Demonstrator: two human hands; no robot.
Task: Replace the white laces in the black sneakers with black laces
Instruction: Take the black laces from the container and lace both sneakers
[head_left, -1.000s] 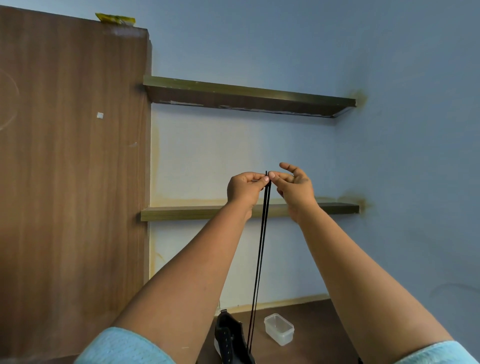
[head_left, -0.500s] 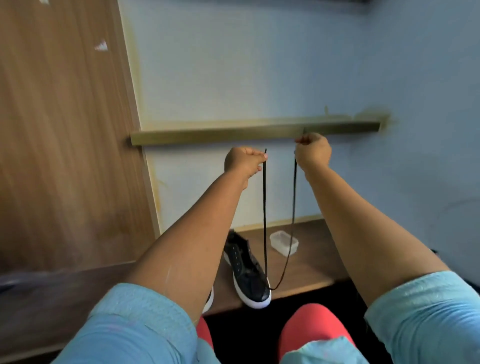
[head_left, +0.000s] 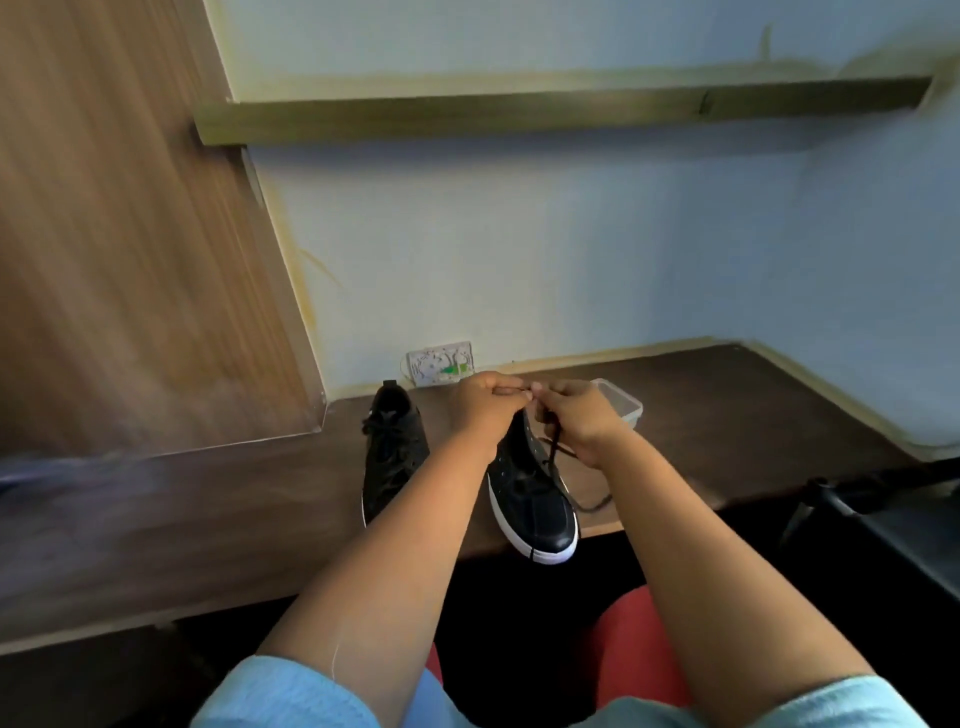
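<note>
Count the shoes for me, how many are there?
2. One shoe stands on the desk, partly behind the left arm. The other shoe is right of it, under both hands, toe over the desk's edge.

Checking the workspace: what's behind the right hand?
Behind the right hand a clear plastic container sits on the desk; only its right part shows. Its contents and near side are covered.

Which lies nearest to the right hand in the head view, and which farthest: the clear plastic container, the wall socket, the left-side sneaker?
From the right hand:
1. Clear plastic container, just behind it to the right.
2. Wall socket, back against the wall, to the left.
3. Left-side sneaker, beyond the left forearm.
</note>
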